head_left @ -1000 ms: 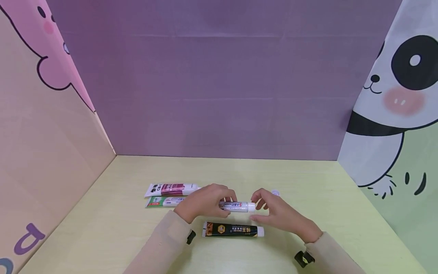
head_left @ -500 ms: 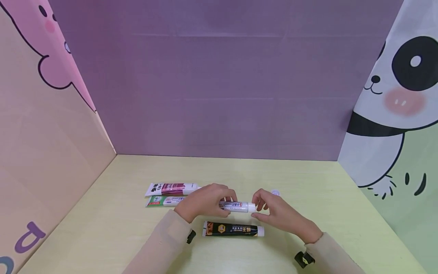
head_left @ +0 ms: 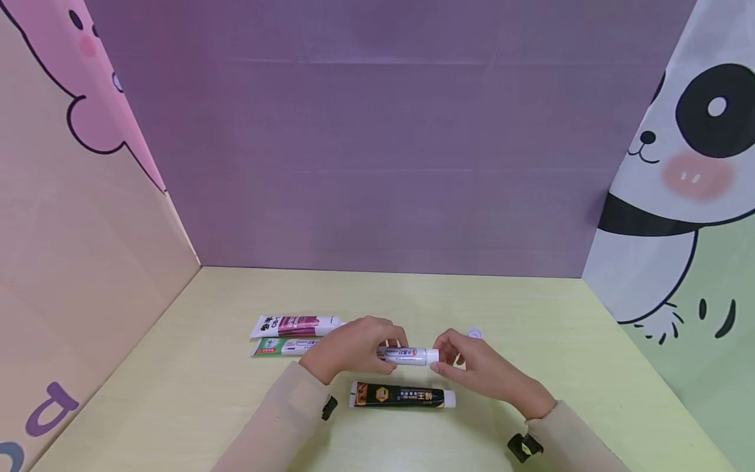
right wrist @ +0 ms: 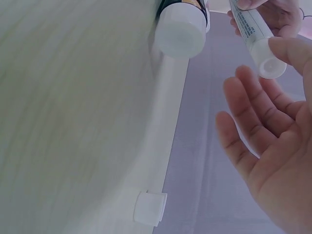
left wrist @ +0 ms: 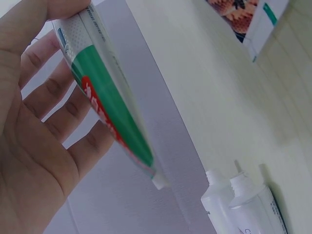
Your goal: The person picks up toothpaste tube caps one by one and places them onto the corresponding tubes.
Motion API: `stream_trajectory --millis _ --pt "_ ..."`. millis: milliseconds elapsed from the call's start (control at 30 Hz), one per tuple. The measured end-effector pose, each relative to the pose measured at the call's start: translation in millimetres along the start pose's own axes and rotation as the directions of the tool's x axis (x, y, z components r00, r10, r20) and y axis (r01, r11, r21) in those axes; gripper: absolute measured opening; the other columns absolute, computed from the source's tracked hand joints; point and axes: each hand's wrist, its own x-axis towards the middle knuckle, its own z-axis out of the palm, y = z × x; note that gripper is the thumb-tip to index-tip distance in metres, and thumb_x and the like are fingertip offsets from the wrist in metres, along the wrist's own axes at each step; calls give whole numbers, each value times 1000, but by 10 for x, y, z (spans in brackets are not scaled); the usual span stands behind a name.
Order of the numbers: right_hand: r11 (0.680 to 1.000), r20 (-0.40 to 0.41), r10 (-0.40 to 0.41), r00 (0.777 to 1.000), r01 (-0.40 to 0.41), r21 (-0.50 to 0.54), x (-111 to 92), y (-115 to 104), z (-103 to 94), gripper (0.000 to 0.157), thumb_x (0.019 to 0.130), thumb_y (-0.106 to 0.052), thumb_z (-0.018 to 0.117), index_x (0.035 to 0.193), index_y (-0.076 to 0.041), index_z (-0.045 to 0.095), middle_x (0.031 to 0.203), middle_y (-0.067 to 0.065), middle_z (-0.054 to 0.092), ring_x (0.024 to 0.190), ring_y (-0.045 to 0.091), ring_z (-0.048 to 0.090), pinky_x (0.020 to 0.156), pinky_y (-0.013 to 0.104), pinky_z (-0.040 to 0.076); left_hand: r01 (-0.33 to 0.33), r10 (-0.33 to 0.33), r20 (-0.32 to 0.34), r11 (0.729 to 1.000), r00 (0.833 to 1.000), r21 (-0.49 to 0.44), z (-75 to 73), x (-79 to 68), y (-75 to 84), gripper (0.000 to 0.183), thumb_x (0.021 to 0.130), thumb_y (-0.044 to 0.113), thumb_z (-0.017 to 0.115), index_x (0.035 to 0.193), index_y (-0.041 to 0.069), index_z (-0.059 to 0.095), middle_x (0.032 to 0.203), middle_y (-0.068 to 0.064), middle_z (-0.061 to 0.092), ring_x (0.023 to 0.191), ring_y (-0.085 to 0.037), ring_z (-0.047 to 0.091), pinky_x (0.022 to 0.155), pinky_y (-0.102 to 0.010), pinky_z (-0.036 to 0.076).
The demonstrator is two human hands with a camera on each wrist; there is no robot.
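Observation:
My left hand (head_left: 356, 347) grips a white toothpaste tube (head_left: 407, 356) with a green and red end, pinching it between thumb and fingers. Its white cap (right wrist: 269, 59) points right, towards my right hand (head_left: 489, 370). The right thumb lies on this cap in the right wrist view, and the index fingertip is at its far side in the head view. Below them on the table is a black toothpaste tube (head_left: 401, 394) with its white cap on. Beyond the left hand lie a purple-and-white toothpaste tube (head_left: 297, 326) and a green-and-white one (head_left: 286, 347), side by side.
Loose white caps (head_left: 474, 332) sit on the table (head_left: 519, 308) behind the right hand. Bare threaded necks show on the two tubes (left wrist: 241, 190) in the left wrist view. A purple panel (head_left: 377, 164) stands at the back, with printed panels on both sides.
My right thumb and index finger have closed in on the cap of the held toothpaste tube. The left hand and the lying tubes stay in place.

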Motion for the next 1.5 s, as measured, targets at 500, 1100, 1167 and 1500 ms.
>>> stream_trajectory --millis 500,1100,1167,1500 --pt "999 48 39 998 -38 -18 25 25 38 32 110 -28 40 94 -10 62 76 -7 66 73 11 62 68 30 50 -8 8 -2 1000 1000 4 -20 -1 29 26 83 13 80 106 20 71 92 12 63 76 -5 57 69 -19 49" --pt "998 33 62 998 -61 -27 16 -25 39 20 105 -38 52 116 -23 58 88 -4 67 74 11 59 64 28 48 -7 7 -2 1000 1000 3 -24 -15 29 26 82 12 80 104 21 71 91 12 62 75 -5 56 68 -20 49" --pt "998 19 67 998 -66 -15 10 -24 45 24 100 -40 60 115 -21 55 90 -5 64 76 10 57 64 28 47 -11 11 -4 1000 1000 6 -22 -15 24 27 81 11 80 104 21 71 90 12 62 74 -5 56 67 -20 49" --pt "1000 -62 -16 998 16 -10 -13 9 56 39 87 -19 79 113 -15 50 107 -6 54 90 15 59 76 32 51 -5 5 -3 1000 1000 7 -19 -16 8 28 80 12 81 105 21 71 93 12 63 75 -5 57 69 -20 50"
